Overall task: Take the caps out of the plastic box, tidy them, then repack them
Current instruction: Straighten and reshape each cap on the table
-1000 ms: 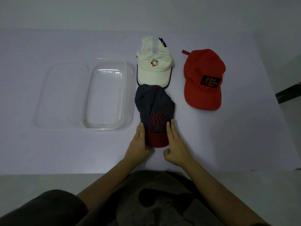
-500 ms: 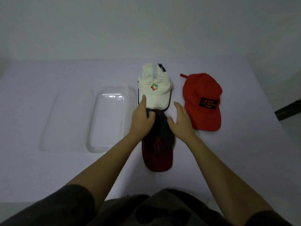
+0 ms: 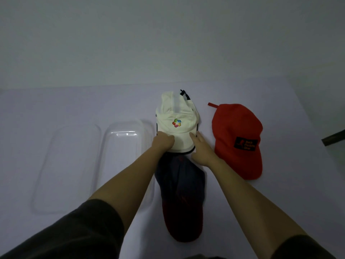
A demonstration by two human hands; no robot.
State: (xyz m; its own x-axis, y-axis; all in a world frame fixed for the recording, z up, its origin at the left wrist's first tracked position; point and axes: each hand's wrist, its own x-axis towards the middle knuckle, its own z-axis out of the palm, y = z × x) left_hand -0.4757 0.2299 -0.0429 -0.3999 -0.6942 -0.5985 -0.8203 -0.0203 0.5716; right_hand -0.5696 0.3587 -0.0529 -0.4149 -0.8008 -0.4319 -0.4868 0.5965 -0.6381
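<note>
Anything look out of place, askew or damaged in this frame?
Nothing stands out. The white cap, dark cap and red cap lie flat on the table, intact. The empty clear box sits beside its lid. Left hand and right hand rest on the white cap's brim.

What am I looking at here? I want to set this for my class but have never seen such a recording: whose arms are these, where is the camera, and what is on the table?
The camera sits on a person's head, looking forward and down, so the arms are the wearer's own. On the pale table lie a white cap, a red cap and a dark navy cap with a red brim. The clear plastic box stands empty beside its lid. The left hand and right hand rest on the white cap's brim, seemingly gripping its edges.
</note>
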